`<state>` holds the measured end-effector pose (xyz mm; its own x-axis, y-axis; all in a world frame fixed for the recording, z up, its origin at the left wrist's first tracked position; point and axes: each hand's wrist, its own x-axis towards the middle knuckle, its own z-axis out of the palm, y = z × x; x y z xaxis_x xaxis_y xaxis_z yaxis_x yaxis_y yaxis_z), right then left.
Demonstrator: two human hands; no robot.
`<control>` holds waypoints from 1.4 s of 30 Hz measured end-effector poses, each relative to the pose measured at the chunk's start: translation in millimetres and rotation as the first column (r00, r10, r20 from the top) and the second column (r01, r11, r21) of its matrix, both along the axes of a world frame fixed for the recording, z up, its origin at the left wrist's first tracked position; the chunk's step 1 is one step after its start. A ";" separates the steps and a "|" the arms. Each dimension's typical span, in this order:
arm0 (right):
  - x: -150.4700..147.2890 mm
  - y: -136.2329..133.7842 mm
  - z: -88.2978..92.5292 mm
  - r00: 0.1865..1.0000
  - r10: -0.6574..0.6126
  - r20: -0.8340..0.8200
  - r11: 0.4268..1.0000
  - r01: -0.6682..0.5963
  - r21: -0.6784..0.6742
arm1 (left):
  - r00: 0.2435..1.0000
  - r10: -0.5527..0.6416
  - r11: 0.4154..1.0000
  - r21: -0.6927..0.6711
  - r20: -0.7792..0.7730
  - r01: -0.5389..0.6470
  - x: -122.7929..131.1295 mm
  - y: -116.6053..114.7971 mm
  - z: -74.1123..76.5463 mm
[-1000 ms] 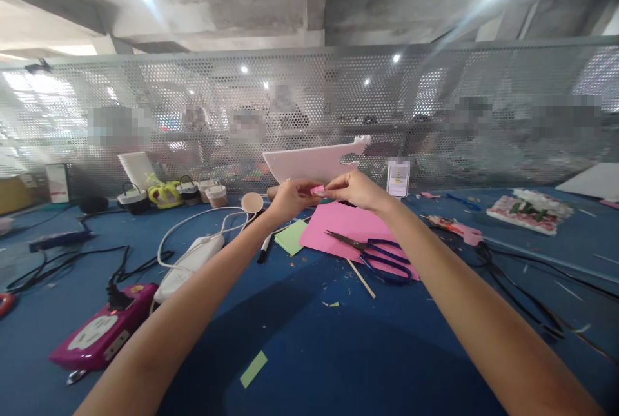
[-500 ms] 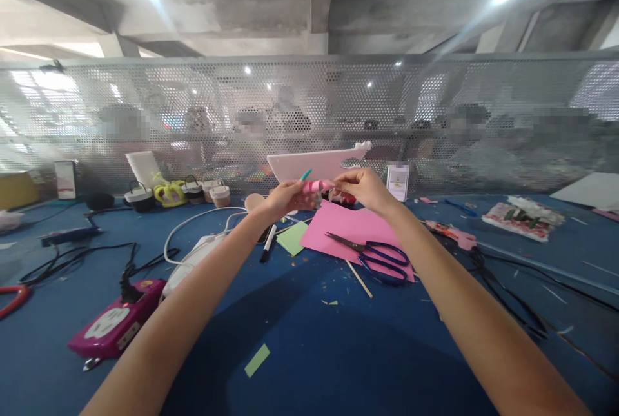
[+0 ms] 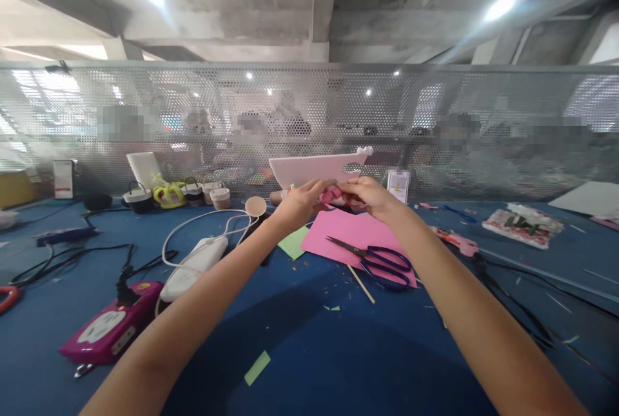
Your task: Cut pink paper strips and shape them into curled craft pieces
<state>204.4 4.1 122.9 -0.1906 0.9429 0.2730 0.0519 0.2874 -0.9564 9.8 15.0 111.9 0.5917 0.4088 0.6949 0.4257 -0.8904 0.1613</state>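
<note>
Both my arms reach out over the blue table. My left hand (image 3: 300, 200) and my right hand (image 3: 368, 196) meet above the far edge of a pink sheet (image 3: 353, 238). Together their fingers pinch a small pink rolled piece (image 3: 333, 194). Blue-handled scissors (image 3: 380, 259) lie shut on the pink sheet just below my right wrist. A green paper square (image 3: 293, 242) lies under my left wrist. A thin wooden stick (image 3: 361, 284) lies beside the scissors.
A white foam board (image 3: 314, 169) stands behind my hands against a perforated metal screen (image 3: 193, 119). A magenta power strip (image 3: 109, 329), a white adapter (image 3: 193, 267) and black cables (image 3: 72, 261) lie at left. A glue gun (image 3: 454, 240) and cables lie at right.
My hands have dropped slightly toward the pink sheet. The pink piece, held out with a teal tip showing half a second ago, is now tucked tighter between my fingers.
</note>
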 end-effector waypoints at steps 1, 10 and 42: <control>0.2 1.0 -0.3 1.000 0.005 -0.012 1.000 -0.005 0.015 | 0.999 0.043 0.998 0.035 -0.016 -0.042 0.6 -1.2 -0.9; 3.1 0.0 -0.1 0.995 -0.090 -0.037 0.959 0.096 0.265 | 0.939 -0.022 0.816 -0.537 0.343 0.215 6.5 13.2 -1.3; 13.3 -8.7 9.1 0.916 -0.240 0.322 0.880 0.065 0.471 | 0.932 -0.156 0.522 -0.774 0.327 0.359 14.0 21.8 -23.8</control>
